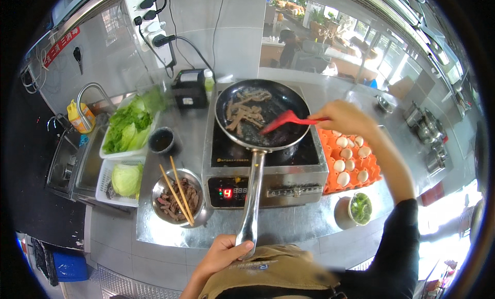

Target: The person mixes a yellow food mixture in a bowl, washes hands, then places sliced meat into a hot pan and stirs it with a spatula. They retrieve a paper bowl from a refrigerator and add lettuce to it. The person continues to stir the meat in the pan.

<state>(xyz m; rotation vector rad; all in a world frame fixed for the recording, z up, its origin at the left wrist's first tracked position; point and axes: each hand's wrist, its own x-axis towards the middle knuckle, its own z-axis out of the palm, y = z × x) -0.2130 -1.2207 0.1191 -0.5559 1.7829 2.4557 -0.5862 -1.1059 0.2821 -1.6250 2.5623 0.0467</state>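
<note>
My left hand [226,254] grips the end of the long steel handle [252,198] of a black frying pan [284,91]. The pan sits on an induction cooker [296,196] with a lit red display. In my right hand [342,115] is a red spatula [288,119], its blade blurred and low over the pan's middle. Cooked meat strips [245,111] lie in the left half of the pan, left of the blade. Whether the blade touches the pan's surface is hard to tell.
Left of the cooker are a steel bowl [156,183] of meat strips with chopsticks [176,194] across it, a dark cup [161,139], and baskets of lettuce [129,125] and cabbage [127,179]. An orange egg tray [330,187] and a cup of chopped greens [360,209] stand right.
</note>
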